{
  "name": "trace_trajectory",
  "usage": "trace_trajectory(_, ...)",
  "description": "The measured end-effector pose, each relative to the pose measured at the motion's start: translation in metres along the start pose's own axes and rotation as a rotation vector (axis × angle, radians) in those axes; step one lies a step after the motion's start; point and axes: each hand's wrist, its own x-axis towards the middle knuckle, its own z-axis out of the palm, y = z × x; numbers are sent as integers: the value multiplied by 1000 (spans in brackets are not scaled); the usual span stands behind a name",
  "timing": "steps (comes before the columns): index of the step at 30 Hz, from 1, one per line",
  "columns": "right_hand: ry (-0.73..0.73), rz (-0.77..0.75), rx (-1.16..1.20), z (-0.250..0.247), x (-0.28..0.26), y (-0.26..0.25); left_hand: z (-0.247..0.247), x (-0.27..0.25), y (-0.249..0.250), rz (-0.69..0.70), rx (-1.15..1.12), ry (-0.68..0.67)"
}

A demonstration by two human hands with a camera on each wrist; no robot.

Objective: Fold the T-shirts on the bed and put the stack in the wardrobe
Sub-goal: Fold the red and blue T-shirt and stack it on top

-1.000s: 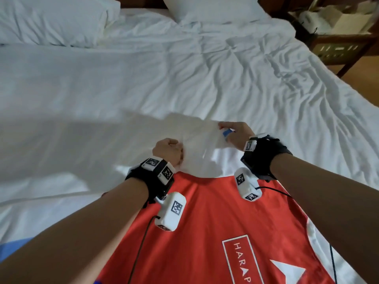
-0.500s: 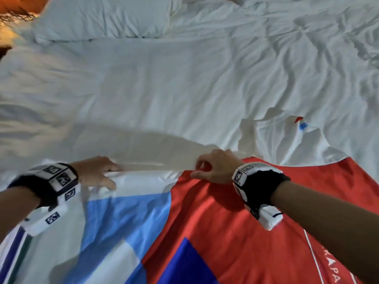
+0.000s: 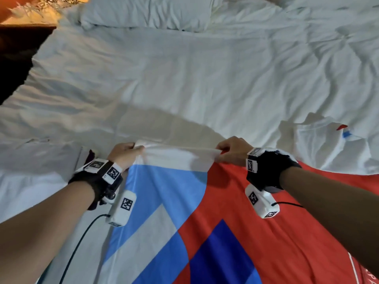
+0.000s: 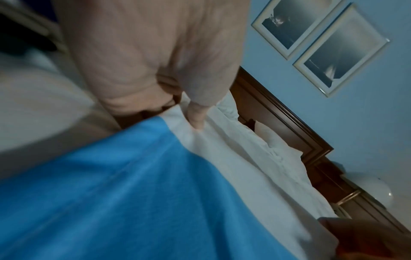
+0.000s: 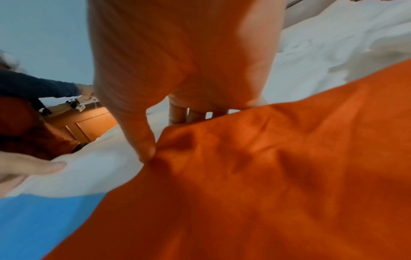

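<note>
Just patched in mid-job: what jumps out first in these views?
The red, blue and white T-shirt spread across the near side of the white bed dominates. Both hands pinch its far white edge, left hand at the blue side, right hand at the red. A pillow lies beyond.

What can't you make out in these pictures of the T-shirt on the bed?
- T-shirt lettering: head view, cut off by the right and bottom edges.
- Left hand fingertips: left wrist view, blurred and tucked behind the white hem.
- Wardrobe: in no view.
- Framed pictures: too dark and tilted to read.
</note>
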Motion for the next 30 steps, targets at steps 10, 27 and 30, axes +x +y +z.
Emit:
trace_trajectory(10, 114, 97, -61, 10, -1, 4, 1, -14, -5, 39, 78, 107)
trace_trajectory(27, 255, 71, -237, 173, -236, 2, 121, -177, -22, 695, 877, -360)
trace_trajectory(30, 174, 112, -367, 190, -264, 20, 81, -142, -48, 536, 1064, -233)
